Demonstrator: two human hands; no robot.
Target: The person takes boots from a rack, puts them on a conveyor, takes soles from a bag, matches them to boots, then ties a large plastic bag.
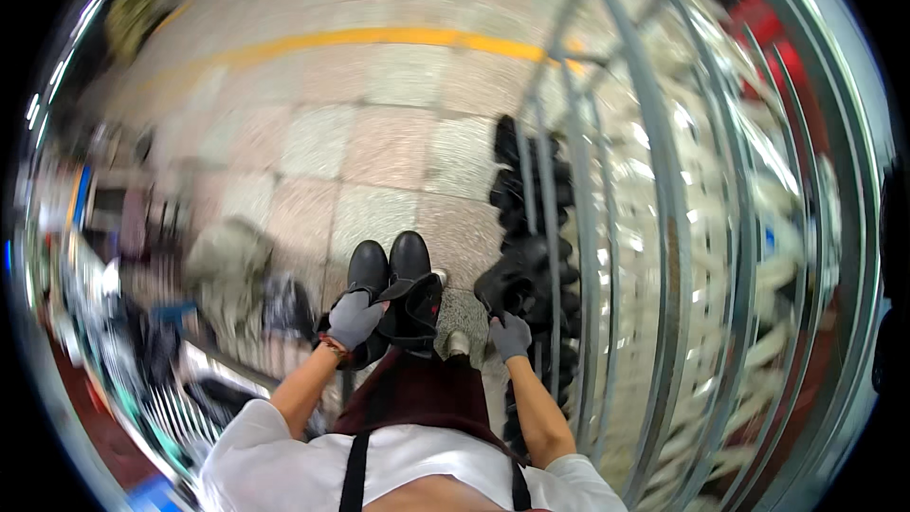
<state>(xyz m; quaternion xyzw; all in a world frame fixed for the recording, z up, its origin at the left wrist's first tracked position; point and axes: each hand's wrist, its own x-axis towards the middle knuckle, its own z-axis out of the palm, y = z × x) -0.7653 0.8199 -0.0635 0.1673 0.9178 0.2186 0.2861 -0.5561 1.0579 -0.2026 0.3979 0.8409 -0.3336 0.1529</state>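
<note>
In my left hand (354,319), which wears a grey glove, the tops of a pair of black boots (409,256) are gripped together. Their rounded toes point away from me, and they hang in front of my dark red apron (417,393). My right hand (510,335), gloved in grey too, is closed at the upper edge of another black boot (512,275). That boot is at the near part of a row of black boots (508,142) along the rack's side. Blur hides the exact grip of the right fingers.
A tall grey metal rack (654,123) with many pale pieces inside stands close on my right. At left are a grey-green bundle (229,261), a black bag-like thing (286,305) and a cluttered workstation. Yellow lines (379,36) cross the tiled floor ahead.
</note>
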